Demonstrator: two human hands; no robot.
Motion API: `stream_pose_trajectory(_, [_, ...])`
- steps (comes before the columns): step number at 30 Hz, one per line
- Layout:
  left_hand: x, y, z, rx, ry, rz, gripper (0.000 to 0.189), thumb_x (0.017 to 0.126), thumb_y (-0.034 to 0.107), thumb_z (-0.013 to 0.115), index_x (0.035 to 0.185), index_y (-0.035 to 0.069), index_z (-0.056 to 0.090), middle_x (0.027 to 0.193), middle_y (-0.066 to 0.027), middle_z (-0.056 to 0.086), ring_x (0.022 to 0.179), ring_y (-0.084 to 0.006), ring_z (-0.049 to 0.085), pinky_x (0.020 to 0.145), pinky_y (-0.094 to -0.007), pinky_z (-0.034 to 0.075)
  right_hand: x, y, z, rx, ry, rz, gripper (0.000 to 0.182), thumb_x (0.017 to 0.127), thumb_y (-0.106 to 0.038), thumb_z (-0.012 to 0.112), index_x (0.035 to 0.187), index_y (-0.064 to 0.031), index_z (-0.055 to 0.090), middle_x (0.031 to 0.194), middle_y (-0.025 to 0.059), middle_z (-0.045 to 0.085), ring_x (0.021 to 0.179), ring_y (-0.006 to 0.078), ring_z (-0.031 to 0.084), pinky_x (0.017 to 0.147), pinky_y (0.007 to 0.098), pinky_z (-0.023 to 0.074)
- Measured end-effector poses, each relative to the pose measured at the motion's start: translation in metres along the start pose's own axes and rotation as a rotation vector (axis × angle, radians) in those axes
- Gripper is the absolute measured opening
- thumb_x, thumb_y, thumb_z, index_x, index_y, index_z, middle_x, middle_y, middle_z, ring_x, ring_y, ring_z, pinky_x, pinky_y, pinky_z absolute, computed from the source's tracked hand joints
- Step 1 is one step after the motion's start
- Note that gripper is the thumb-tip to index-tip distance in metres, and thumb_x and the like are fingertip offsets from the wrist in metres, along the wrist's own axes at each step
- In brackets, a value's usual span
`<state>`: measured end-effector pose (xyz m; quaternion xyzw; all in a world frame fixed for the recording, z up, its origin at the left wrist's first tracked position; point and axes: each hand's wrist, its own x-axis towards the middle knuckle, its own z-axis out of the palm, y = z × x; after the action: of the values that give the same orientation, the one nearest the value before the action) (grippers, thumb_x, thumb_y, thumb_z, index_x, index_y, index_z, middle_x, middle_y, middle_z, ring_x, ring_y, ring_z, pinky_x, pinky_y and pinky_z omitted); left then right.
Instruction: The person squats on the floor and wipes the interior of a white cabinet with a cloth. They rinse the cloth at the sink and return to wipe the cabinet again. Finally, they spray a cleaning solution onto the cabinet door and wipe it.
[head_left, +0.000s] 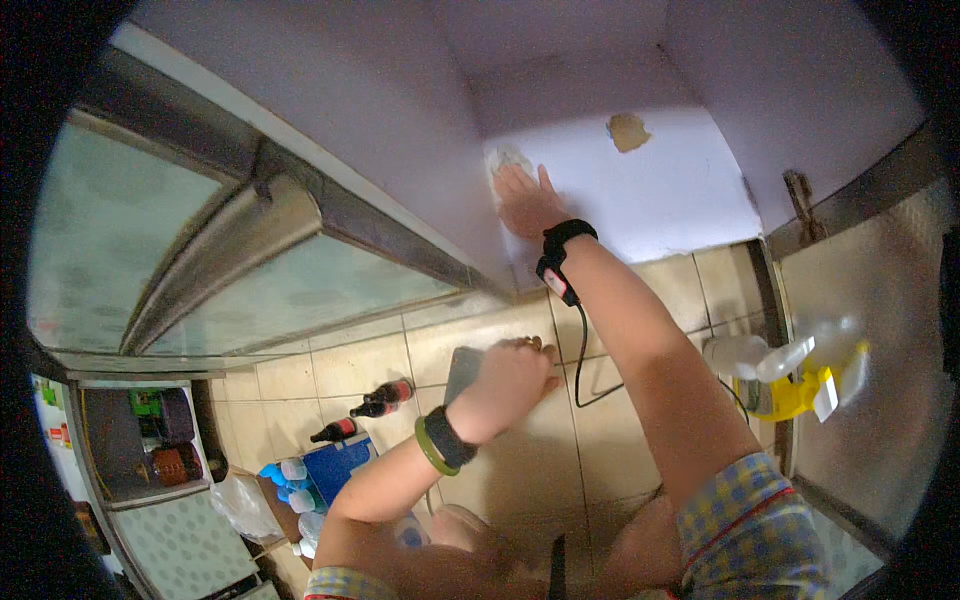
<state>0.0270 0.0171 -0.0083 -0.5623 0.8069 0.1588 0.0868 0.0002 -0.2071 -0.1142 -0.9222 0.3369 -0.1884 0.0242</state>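
My right hand (525, 199) presses a crumpled whitish cloth (508, 159) flat against the bright white panel (667, 195) inside a recess, close to its left corner. A black band with a small device (556, 279) and a cable circles that wrist. Lower down, my left hand (506, 386) hovers over the floor tiles with its fingers curled. A dark grey flat object (461, 371) shows behind it; whether the hand holds that object is hidden. A green bangle (435, 450) and a black band sit on the left wrist. On the panel there is a brown patch (628, 133).
Dark bottles with red labels (390, 391) stand on the tiled floor (360, 352) beside a blue carton (341, 465) and blue-capped bottles (294, 480). At right are clear plastic bottles (739, 356) and a yellow item (802, 394). A cabinet with a curved metal handle (232, 247) flanks the left.
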Motion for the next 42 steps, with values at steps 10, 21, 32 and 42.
stream_pose_trajectory(10, [-0.013, -0.016, 0.006, -0.063, -0.008, -0.004, 0.038, 0.082, 0.039, 0.059, 0.1, 0.005, 0.059, 0.09, -0.0142, 0.064, 0.082, -0.0308, 0.063, 0.07, -0.0383, 0.051, -0.118, 0.003, -0.069, 0.008, -0.212, -0.134, 0.055, 0.088, -0.034, 0.051, 0.134, -0.0088, 0.038, 0.14, 0.0105, 0.037, 0.133, 0.0236, 0.031, 0.11, 0.0486, 0.0185])
stream_pose_trajectory(21, [-0.017, -0.013, 0.004, -0.063, 0.034, 0.03, 0.037, 0.078, 0.037, 0.064, 0.098, 0.006, 0.062, 0.091, -0.0124, 0.064, 0.083, -0.0286, 0.063, 0.071, -0.0375, 0.051, -0.192, 0.152, -0.123, -0.121, -0.209, 0.816, 0.072, 0.092, -0.054, 0.027, 0.143, -0.0031, 0.02, 0.149, 0.0189, 0.016, 0.14, 0.0286, 0.011, 0.111, 0.0498, 0.0099])
stream_pose_trajectory(32, [-0.016, -0.002, -0.016, -0.062, 0.037, 0.016, 0.038, 0.079, 0.036, 0.065, 0.099, 0.004, 0.061, 0.089, -0.0139, 0.064, 0.084, -0.0291, 0.063, 0.073, -0.0379, 0.051, -0.16, 0.001, -0.077, 0.124, -0.032, 0.202, 0.055, 0.084, -0.025, 0.054, 0.13, 0.0021, 0.04, 0.137, 0.025, 0.036, 0.131, 0.0371, 0.03, 0.109, 0.0478, 0.0224])
stream_pose_trajectory(42, [-0.036, -0.016, -0.019, -0.093, 0.039, -0.02, 0.036, 0.078, 0.035, 0.065, 0.094, 0.004, 0.06, 0.088, -0.0147, 0.064, 0.083, -0.0295, 0.063, 0.071, -0.0382, 0.051, -0.156, -0.017, -0.121, 0.966, -0.288, 0.338, 0.035, 0.08, -0.002, 0.048, 0.114, -0.0021, 0.057, 0.113, 0.0146, 0.06, 0.113, 0.0275, 0.052, 0.1, 0.035, 0.0386])
